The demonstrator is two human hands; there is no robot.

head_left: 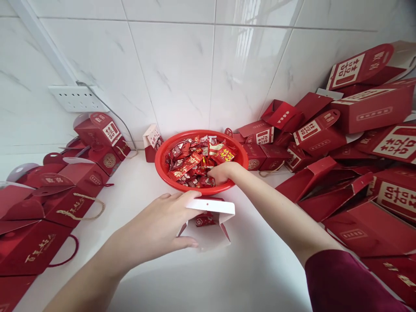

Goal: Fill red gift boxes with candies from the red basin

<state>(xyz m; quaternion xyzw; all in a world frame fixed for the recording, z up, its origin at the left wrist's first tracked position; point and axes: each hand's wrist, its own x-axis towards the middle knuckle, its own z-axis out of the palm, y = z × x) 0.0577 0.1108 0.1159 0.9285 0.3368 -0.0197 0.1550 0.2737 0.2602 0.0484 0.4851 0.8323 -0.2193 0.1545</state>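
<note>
In basket (pixel 160 164): right hand (pixel 224 172) angled down, grip unclear; left hand (pixel 159 221) clasping box (pixel 212 205).

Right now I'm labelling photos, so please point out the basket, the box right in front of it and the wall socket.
Basket (pixel 160 164): head view, left rim.
Box in front (pixel 216 206): head view, white flap.
Wall socket (pixel 69 99): head view, front plate.
</note>
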